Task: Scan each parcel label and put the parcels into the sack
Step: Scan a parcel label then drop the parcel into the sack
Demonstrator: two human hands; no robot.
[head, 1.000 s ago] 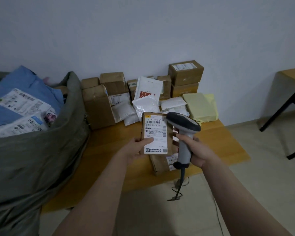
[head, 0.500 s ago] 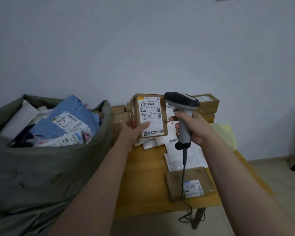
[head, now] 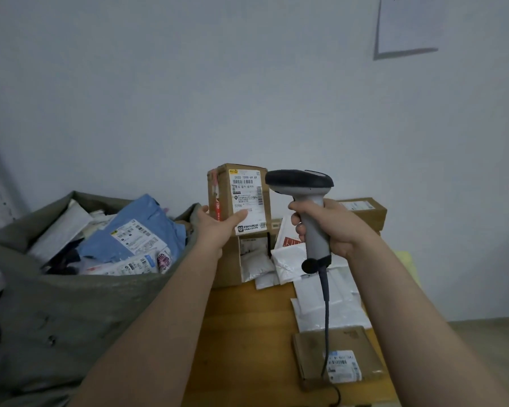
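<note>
Head view. Left hand [head: 218, 227] holds small cardboard parcel [head: 254, 230] upright in air above far part of wooden table [head: 247, 333], thumb across lower label [head: 249, 201], fingers curled behind box. Right hand [head: 332, 227] wraps grey handle of barcode scanner [head: 303, 186], scanner head just right of label, cable [head: 325, 318] hanging down. Grey-green sack [head: 71, 304] at left, open, holding blue mailer [head: 138, 227] among other parcels. White poly bags [head: 329, 301] and flat cardboard parcel [head: 338, 356] lie on table at right.

We are viewing a wooden table [head: 241, 333]: a flat cardboard parcel [head: 344, 342] is lying near its front edge, white mailers [head: 344, 309] are resting just behind that parcel, and brown boxes [head: 229, 271] are standing farther behind.
</note>
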